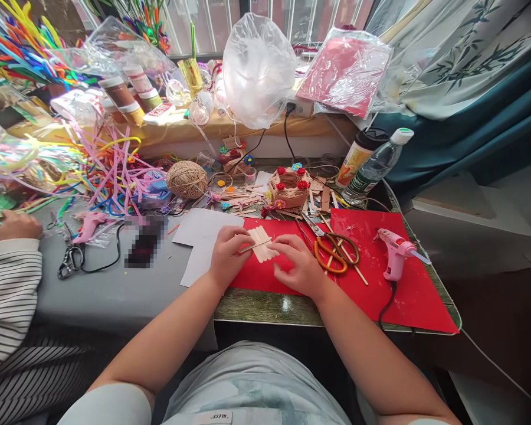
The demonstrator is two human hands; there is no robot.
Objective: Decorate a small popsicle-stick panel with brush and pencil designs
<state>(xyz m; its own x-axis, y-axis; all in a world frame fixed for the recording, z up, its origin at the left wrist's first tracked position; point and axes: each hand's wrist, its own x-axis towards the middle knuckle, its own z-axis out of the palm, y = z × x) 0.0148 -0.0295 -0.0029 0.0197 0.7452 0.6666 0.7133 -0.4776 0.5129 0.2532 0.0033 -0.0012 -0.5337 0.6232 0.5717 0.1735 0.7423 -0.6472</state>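
Note:
A small panel of pale craft sticks (261, 252) set side by side is over the red sheet, between my hands. Another craft stick (253, 245) lies crosswise over it at a slant. My left hand (230, 251) pinches the left end of that crosswise stick. At its right end, the fingertips of my right hand (297, 264) are closed on the stick and touch the panel's edge; the lower fingers are curled and apart from it. Just right of this hand are orange-handled scissors (336, 251). A pink glue gun (396, 254) lies farther right on the red sheet.
Behind the sheet stands a craft-stick basket (288, 192) with red flowers, among loose sticks. A twine ball (186, 179), white paper (203, 233) and a water bottle (377, 165) are around. A co-worker's hand (20, 227) is at left, near another glue gun (88, 226) and pipe cleaners (115, 159).

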